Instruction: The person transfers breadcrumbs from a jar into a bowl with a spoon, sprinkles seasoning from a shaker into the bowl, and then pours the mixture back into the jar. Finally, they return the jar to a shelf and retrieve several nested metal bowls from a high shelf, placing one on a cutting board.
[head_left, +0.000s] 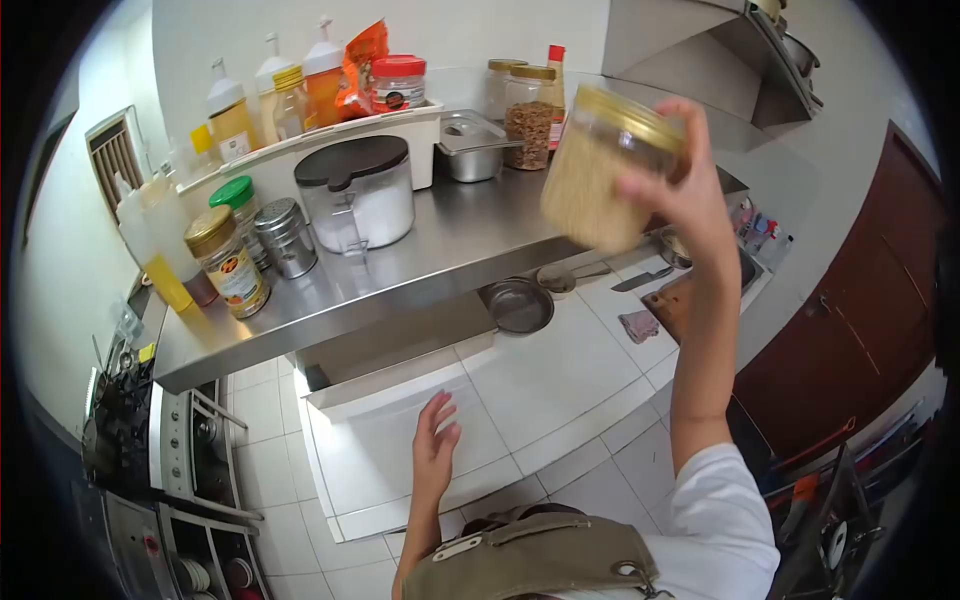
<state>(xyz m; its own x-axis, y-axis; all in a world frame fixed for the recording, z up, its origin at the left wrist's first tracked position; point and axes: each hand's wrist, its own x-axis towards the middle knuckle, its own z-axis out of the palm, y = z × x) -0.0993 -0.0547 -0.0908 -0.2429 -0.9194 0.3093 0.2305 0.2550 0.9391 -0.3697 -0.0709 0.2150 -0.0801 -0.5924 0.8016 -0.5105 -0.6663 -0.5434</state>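
Note:
My right hand point(690, 175) is closed around a clear jar point(592, 180) with a gold lid and pale beige, grainy contents. The jar is held up, slightly tilted, at the right end of the steel shelf point(450, 225). Behind it on the shelf stand a jar of brown pieces point(530, 118), also gold-lidded, and a red-capped bottle point(556, 90). Lower down, my left hand point(435, 450) hovers over the white tiled counter point(550, 390), fingers apart and holding nothing.
Along the shelf are a black-lidded container of white contents point(375, 195), a metal shaker point(285, 237), a spice jar point(232, 270), a lidded steel pan point(470, 150) and a white bin point(428, 150). Below lie a frying pan point(520, 307), a cloth point(638, 325) and a knife point(640, 281).

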